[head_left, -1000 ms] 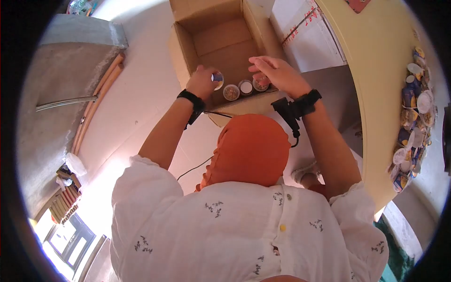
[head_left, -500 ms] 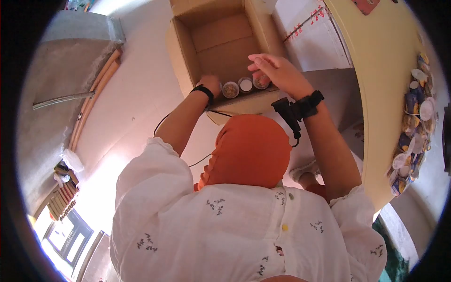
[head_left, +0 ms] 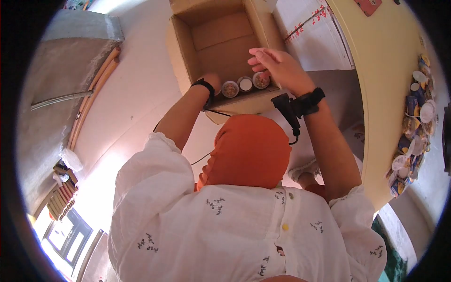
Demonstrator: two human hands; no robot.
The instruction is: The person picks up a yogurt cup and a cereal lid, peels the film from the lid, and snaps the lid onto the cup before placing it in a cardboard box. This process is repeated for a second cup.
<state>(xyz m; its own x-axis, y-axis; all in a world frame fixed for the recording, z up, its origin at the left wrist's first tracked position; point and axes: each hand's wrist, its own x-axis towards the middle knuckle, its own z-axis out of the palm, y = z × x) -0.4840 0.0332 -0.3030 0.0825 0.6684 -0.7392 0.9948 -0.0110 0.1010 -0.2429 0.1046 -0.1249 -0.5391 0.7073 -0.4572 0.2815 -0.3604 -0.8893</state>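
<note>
An open cardboard box (head_left: 223, 36) stands on the floor in front of me. Along its near wall sits a row of small round containers: a clear one with brownish contents (head_left: 229, 89), one with a white top (head_left: 245, 84), and another with brownish contents (head_left: 261, 80). My left hand (head_left: 212, 80) reaches down into the near left corner beside the row; its fingers are hidden. Over the near right side hovers my right hand (head_left: 280, 68), its fingers loosely extended and apart, holding nothing. Its fingertips are close to the rightmost container.
To the right is a yellowish tabletop (head_left: 376, 117) with a pile of packaged cups (head_left: 413, 129) at its far edge. A white carton with red writing (head_left: 312, 40) stands right of the box. A black device with a cable (head_left: 287, 110) is on my right wrist.
My right hand has risen slightly away from the rightmost container, which now shows more fully. The left hand has shifted a little within the box corner.
</note>
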